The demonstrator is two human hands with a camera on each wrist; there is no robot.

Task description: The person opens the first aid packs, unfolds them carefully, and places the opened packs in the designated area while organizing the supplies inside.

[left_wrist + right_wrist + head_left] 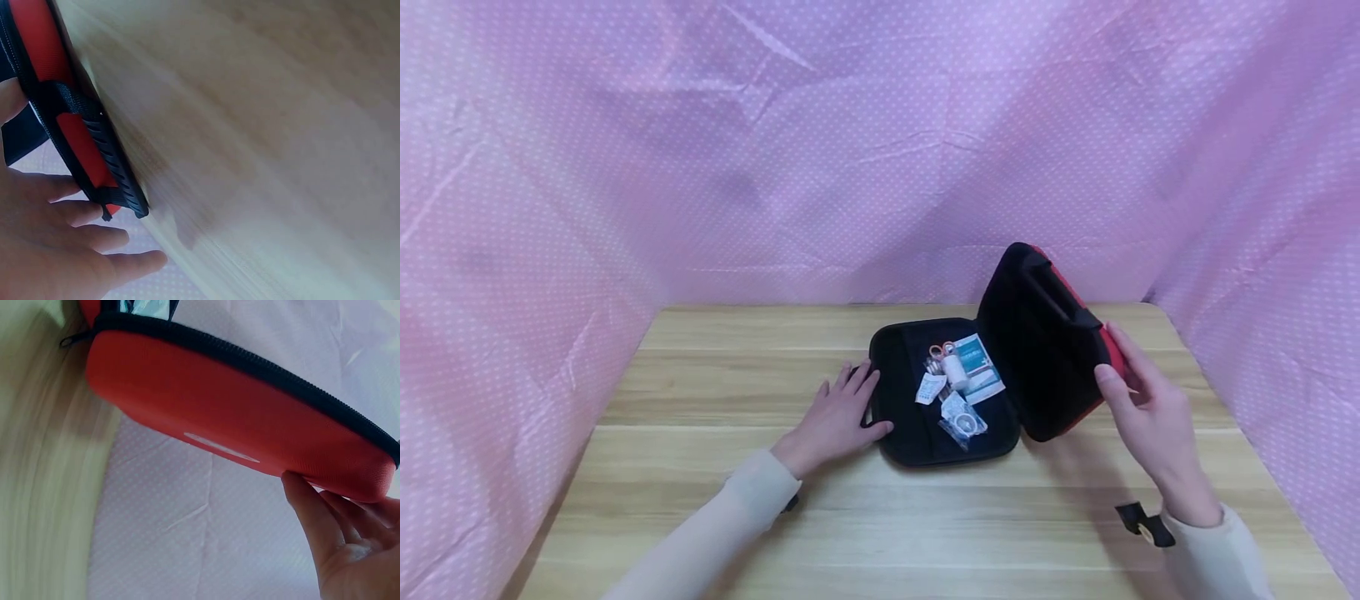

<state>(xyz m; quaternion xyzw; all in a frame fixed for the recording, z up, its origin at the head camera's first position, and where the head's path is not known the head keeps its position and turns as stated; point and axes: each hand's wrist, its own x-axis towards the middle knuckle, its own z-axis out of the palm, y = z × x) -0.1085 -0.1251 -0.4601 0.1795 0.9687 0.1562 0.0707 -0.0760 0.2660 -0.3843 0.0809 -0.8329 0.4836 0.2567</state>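
A red zip case (895, 446) with black lining lies unfolded on the table, its lid (1037, 358) tilted up on the right. My left hand (838, 417), fingers spread, rests on the left edge of the base beside the black handle (112, 162). At the lid's right edge, my right hand (1153, 421) holds the rim between thumb and fingers; the right wrist view shows fingers against the red shell (237, 406). Inside the base are orange-handled scissors (936, 351), a white roll (955, 372), a green-and-white packet (988, 385), a small white packet (930, 388) and a bagged white ring (965, 425).
The case stands on a wooden table (715, 367) near its back edge. Pink dotted cloth (820, 167) hangs behind and on both sides. A second black handle (1051, 287) is on the lid's edge. A black strap (1144, 525) is at the right wrist.
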